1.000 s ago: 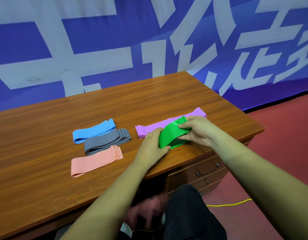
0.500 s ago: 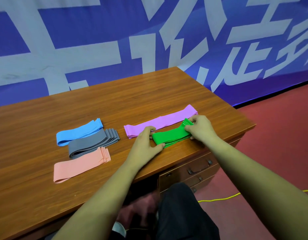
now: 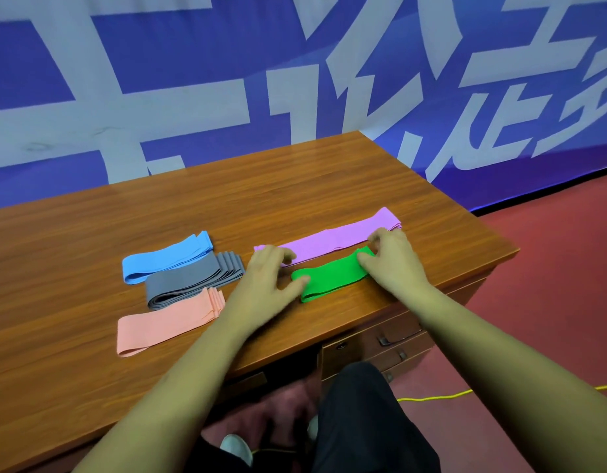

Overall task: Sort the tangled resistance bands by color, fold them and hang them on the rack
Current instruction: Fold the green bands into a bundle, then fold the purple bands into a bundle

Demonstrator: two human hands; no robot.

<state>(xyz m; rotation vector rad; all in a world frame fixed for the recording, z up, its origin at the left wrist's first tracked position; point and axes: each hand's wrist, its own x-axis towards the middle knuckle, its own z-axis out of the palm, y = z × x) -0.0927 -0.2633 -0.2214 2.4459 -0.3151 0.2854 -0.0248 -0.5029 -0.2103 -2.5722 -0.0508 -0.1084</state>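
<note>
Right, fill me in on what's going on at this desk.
A person is laying a folded green band flat near the front edge of the desk. The left hand touches the band's left end with its thumb, and the right hand pinches the right end. A folded purple band lies just behind it. A blue band, a grey band and a pink band, all folded, lie further left. No rack is in view.
</note>
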